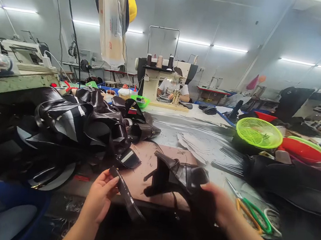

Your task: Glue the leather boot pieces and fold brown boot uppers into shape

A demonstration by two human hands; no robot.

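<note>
View: head camera, looking forward and down over the work surface.
Left hand [103, 190]: grasping, thumb and fingers pinching the upper end of a dark strip [128, 199].
Right hand [220, 202]: grasping the right-hand end of a dark leather piece [191, 175]; the fingers beneath are hidden.
Strip, long axis: slants from the left fingertips down and rightward, toward the wearer; its lower end is lost in shadow.
Leather piece, position: left of the right hand and right of the strip, raised in front of the pinkish board [148, 156].
Leather piece, lie: tilted, its narrow projecting ends pointing left, toward the strip.
Strip to leather piece: side by side with a visible gap along the upper part; contact lower down cannot be determined.
Nearer hand: the left to the strip's upper end, the right to the broad part of the leather piece. The projecting ends lie between the hands.
Left side: a heap of glossy dark leather parts [102, 125], beyond the left hand.
Right side: scissors [240, 200] with orange and green handles, just beside the right forearm.
Far side: pale sheets [192, 146] beyond the board; a co-worker [182, 90] seated at a sewing machine [151, 84].
</note>
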